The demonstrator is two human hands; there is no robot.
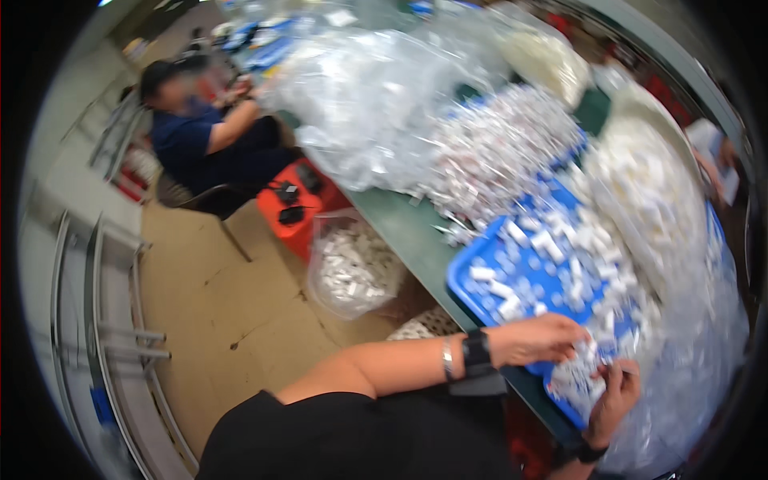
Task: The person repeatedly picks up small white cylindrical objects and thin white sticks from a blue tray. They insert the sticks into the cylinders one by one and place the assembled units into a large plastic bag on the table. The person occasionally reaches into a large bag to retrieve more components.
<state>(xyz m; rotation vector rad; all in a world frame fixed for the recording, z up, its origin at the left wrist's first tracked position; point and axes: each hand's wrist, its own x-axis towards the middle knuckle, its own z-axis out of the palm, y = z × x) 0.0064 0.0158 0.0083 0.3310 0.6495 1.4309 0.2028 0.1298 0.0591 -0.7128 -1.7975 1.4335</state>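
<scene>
My left hand (534, 340) reaches in over the near edge of a blue tray (524, 258), its fingertips pinched together at a small white piece that is too blurred to name. Close by on the right, my right hand (618, 398) has its thumb and fingers pressed together; what they hold, if anything, cannot be made out. Beneath both hands, a heap of small white pieces (574, 379) fills a smaller blue tray (562, 410). White cylindrical pieces (547, 245) and small translucent bits lie scattered in the larger tray.
Shiny small parts (508, 148) are heaped beyond the tray on the green table (400, 228). Large clear plastic bags (376, 96) surround them. A bag of white pieces (356, 268) stands below the table edge, by a red crate (280, 210). A seated person (192, 132) works at far left.
</scene>
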